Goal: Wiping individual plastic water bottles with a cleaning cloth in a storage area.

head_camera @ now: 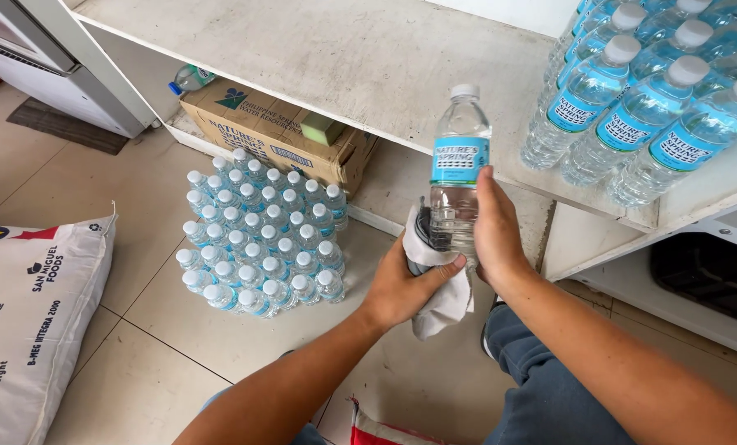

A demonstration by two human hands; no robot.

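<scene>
A clear plastic water bottle with a white cap and blue label stands upright in front of me. My right hand grips its lower body from the right side. My left hand presses a white and grey cloth against the bottle's base from the left. Both hands sit just below the front edge of a white shelf.
Several matching bottles stand on the shelf at the right. A shrink-wrapped pack of small bottles rests on the tiled floor, with a cardboard box behind it. A large white sack lies at the left.
</scene>
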